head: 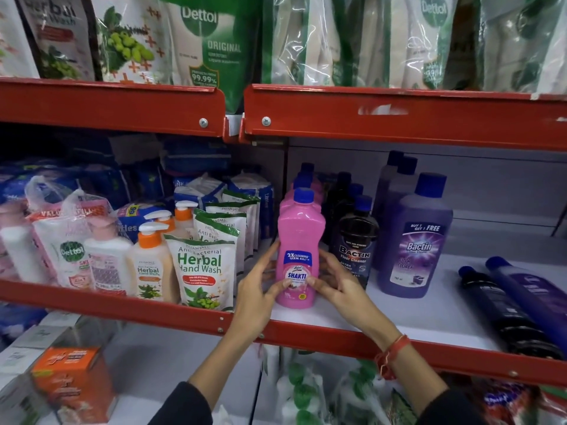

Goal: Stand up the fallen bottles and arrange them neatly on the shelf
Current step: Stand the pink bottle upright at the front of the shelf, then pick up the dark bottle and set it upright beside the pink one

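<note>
pink bottle (297, 256) upright, shelf (352, 335) front | left hand (257, 297) + right hand (339, 286) clasp its sides | two dark bottles (518, 308) lying far right

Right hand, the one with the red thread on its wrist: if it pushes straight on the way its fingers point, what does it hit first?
The right hand already touches the pink Shakti bottle, so it presses into that first.

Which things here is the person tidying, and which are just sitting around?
Part of the job:
pink bottle, held by left hand and right hand
two fallen dark bottles
standing black bottle and purple bottle

Just there:
hand wash pouches
pump bottles
orange box
</note>
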{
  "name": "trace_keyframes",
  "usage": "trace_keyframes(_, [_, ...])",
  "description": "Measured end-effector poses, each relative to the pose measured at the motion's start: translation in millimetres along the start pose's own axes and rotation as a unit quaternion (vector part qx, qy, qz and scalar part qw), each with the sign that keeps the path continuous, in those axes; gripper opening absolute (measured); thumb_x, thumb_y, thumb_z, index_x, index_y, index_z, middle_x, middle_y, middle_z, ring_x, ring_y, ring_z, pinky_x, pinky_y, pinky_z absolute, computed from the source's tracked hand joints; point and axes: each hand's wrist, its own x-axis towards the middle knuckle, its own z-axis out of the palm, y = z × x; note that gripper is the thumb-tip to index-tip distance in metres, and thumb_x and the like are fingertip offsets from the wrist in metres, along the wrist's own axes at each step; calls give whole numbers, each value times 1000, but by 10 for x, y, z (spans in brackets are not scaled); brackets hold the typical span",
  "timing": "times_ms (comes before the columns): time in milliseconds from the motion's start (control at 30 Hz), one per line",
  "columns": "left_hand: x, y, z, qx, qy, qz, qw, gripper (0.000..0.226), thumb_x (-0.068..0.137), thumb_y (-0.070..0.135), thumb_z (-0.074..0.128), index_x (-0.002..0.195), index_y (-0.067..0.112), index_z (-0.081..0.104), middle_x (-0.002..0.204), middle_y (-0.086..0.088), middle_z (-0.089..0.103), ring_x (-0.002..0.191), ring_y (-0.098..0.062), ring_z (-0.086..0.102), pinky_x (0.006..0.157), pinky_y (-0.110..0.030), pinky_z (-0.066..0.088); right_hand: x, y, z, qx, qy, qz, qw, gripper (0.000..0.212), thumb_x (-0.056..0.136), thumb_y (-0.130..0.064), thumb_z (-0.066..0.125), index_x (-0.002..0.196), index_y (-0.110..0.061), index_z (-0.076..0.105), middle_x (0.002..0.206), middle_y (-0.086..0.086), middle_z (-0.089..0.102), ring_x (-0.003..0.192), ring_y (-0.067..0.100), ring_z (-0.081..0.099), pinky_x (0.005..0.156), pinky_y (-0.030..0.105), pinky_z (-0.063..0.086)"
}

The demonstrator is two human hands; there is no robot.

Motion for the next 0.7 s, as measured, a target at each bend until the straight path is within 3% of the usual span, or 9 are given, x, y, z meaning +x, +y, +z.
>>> trace_keyframes(133, [-26,-25,21,12,18,2,1000,71,82,10,69,140,35,35,119,2,63,100,10,62,82,-11,53,4,-5,-1,-4,-4,-1,1000,61,91,-19,61,145,-21,33,134,9,57,118,16,60,101,42,51])
trace_keyframes(233, [-58,-22,38,53,38,16,998,70,84,19,67,140,42,33,132,1,56,114,1,59,97,-31,54,18,-12,10,2,-13,-4,1000,62,90,-23,61,145,-27,32,135,7,56,119,16,60,102,43,51])
trace_keyframes(267, [-67,1,61,85,67,36,993,69,85,22,67,142,41,32,137,-1,50,121,-5,54,100,-32,51,4,-20,6,2,-14,-4,1000,63,90,-22,61,145,-27,31,136,6,56,119,15,60,103,40,50])
trace_keyframes(367, [-105,197,258,150,194,132,960,60,86,15,67,139,22,40,129,-10,42,116,-11,49,94,-7,43,-105,-26,-125,-17,-7,-10,1000,60,90,-19,62,143,-23,36,132,-1,58,119,8,59,101,21,48])
trace_keyframes(467, [-150,448,636,161,240,231,929,40,86,14,66,123,17,50,114,-8,46,101,-10,51,94,-12,44,-309,-36,-507,-71,42,-22,996,37,89,-19,64,126,-18,59,116,-2,69,102,3,66,89,12,48])
trace_keyframes(533, [-119,534,987,146,192,271,932,27,88,15,63,113,13,54,104,-4,52,92,-11,53,87,-18,46,-485,-10,-909,-124,103,-25,987,20,89,-19,65,108,-15,72,102,-3,76,89,1,69,78,8,50])
trace_keyframes(600, [-51,584,1375,132,112,252,952,18,90,17,61,107,14,57,95,-1,58,85,-14,57,81,-22,47,-673,58,-1351,-196,186,-2,963,15,89,-17,64,97,-16,76,94,-4,78,83,6,71,76,18,54])
trace_keyframes(700, [82,521,1983,161,-10,154,975,13,88,22,61,101,19,61,91,0,65,79,-12,62,77,-27,50,-937,156,-1938,-314,280,81,904,22,89,-10,60,107,-11,73,104,10,75,93,28,70,79,30,51])
